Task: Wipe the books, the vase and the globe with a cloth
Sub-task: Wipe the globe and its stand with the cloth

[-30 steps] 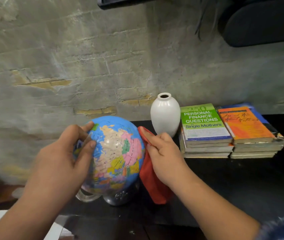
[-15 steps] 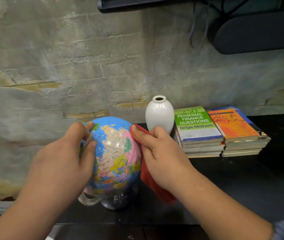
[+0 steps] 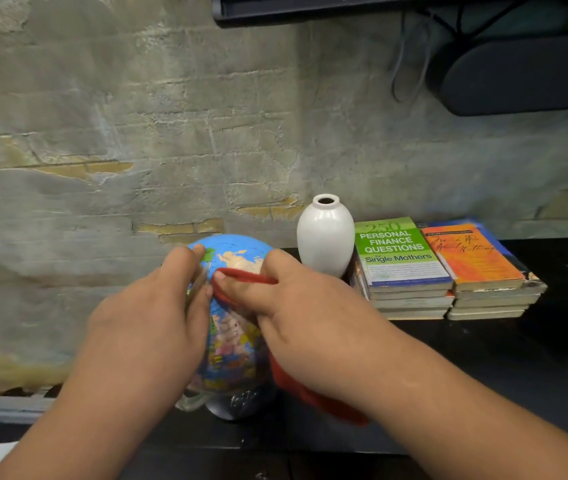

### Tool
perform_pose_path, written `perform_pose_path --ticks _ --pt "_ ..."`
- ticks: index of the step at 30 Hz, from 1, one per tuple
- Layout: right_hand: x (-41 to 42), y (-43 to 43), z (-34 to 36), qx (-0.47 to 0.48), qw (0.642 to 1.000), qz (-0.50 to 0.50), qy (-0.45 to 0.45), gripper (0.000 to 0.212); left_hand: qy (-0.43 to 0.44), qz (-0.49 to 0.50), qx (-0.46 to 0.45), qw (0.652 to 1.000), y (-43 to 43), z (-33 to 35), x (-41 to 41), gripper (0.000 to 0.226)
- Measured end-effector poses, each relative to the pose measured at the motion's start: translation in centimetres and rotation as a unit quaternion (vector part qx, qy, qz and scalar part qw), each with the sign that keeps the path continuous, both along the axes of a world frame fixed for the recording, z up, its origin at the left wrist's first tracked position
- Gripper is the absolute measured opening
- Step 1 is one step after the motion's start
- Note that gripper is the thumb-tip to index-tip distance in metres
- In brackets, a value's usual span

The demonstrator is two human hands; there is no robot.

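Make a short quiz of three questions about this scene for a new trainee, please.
1. True or false: the right hand holds a red cloth against the globe.
2. What stands between the globe and the book stacks? A) white vase B) mug C) lamp
3. Fill in: the left hand steadies the ____.
Key: 1 true; 2 A; 3 globe.

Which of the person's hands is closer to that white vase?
Right. The right hand, holding the red cloth against the globe, is just in front and left of the vase, not touching it. The left hand grips the globe's other side, farther left.
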State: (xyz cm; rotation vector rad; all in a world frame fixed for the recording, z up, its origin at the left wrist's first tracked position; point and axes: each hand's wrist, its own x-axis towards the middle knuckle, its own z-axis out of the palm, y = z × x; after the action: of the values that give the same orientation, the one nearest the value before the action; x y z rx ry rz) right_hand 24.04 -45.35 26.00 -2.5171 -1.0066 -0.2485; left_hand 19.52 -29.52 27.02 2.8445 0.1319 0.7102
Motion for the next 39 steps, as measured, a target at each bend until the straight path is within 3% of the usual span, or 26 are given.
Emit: perform_pose_path --ticks 6,9,12,16,19,25,30,36,39 --pt "3.7 -1.6 -4.1 0.195 0.970 -0.041 0.139 0.046 -0.004 0.023 -0.032 0.999 0.6 0.0 0.2 0.018" --pt "4.3 -1.9 -9.2 0.302 0.927 -0.067 0.214 0.055 -0.016 0.033 -0.032 0.999 0.9 -0.2 0.2 0.017" --pt "3.1 -1.2 -12.2 0.339 0.894 -0.087 0.278 0.058 -0.027 0.028 -0.023 0.999 0.8 -0.3 0.1 0.021" --pt "1.6 -0.6 -11.4 0.380 0.905 -0.055 0.182 0.052 -0.034 0.029 -0.024 0.999 1.3 -0.2 0.3 0.024" --pt "1.3 -0.7 -10.6 0.351 0.929 -0.011 0.118 0.054 -0.036 0.026 -0.038 0.998 1.2 -0.1 0.3 0.021" --pt "1.5 -1.0 -11.7 0.366 0.919 -0.046 0.138 0.056 -0.030 0.029 -0.031 0.999 0.9 0.0 0.3 0.017" --pt "-0.1 -0.4 -10.4 0.308 0.950 0.025 0.047 0.052 -0.031 0.036 -0.030 0.998 1.2 -0.2 0.4 0.018" --pt "0.7 -0.4 -13.7 0.381 0.915 -0.054 0.121 0.063 -0.038 0.042 -0.054 0.997 1.7 -0.6 0.3 0.016" --pt "-1.1 0.0 -13.5 0.353 0.933 -0.018 0.075 0.057 -0.039 0.051 -0.055 0.996 2.0 -0.7 0.4 0.017"
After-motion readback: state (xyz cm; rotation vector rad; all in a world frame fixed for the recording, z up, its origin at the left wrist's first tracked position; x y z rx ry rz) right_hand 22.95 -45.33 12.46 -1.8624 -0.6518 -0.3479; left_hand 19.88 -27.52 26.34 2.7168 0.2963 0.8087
